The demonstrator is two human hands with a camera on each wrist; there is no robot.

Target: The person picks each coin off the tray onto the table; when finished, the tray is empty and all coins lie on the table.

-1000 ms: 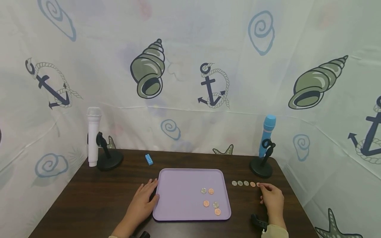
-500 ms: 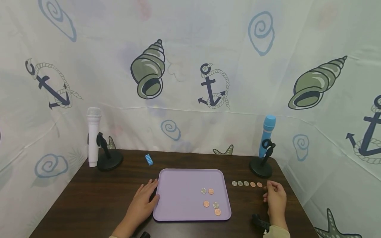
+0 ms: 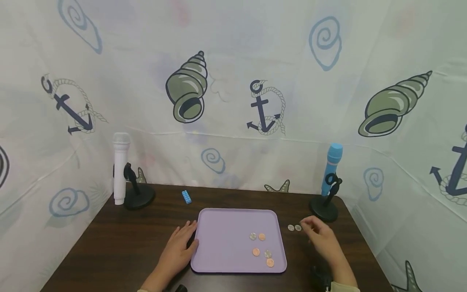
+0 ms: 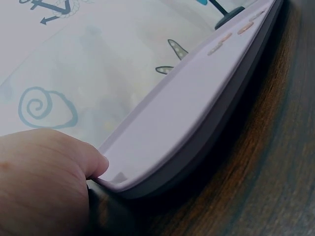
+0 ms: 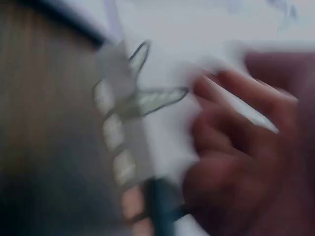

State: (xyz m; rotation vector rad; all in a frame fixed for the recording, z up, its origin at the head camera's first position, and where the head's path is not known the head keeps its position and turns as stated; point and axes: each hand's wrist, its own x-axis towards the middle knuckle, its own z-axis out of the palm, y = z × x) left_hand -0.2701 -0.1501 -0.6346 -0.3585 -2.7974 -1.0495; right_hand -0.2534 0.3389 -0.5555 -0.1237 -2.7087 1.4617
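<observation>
1. The row of coins lies on the worktop, just right of the lavender tray. Two silver coins show; the right hand covers the rest of the row.
2. The right hand sits over the row's right part, fingers curled toward the coins. Whether they pinch a coin cannot be told; the right wrist view is blurred.
3. The left hand rests flat on the worktop against the tray's left edge, fingers relaxed and straight. The left wrist view shows the thumb touching the tray rim.
4. Five loose coins lie in the tray's right half, copper and silver mixed.
5. A black stand holding a blue microphone is behind the row, near the right rear corner.
6. A white microphone on a black stand occupies the left rear corner.
7. A small blue brick lies behind the tray.
</observation>
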